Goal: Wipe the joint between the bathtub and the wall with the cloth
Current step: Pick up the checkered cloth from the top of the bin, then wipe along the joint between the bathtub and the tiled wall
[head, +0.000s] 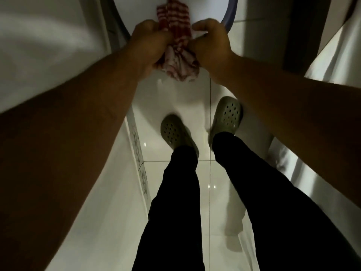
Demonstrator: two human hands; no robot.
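A red-and-white striped cloth (178, 32) is bunched between both hands at the top middle of the head view. My left hand (151, 45) grips its middle from the left. My right hand (212, 43) pinches it from the right, fingers curled. The cloth's upper part lies over a white basin with a blue-grey rim (229, 18); its lower end hangs loose below the hands. The white bathtub (48, 45) fills the left side, its rim running down the left. The joint with the wall is not visible.
I stand on glossy white floor tiles (207, 173) in green clogs (173, 132) and dark trousers. A patterned tile strip (139, 161) runs along the tub's base. A pale curtain or panel (332, 61) hangs at the right, beside a dark upright (300, 36).
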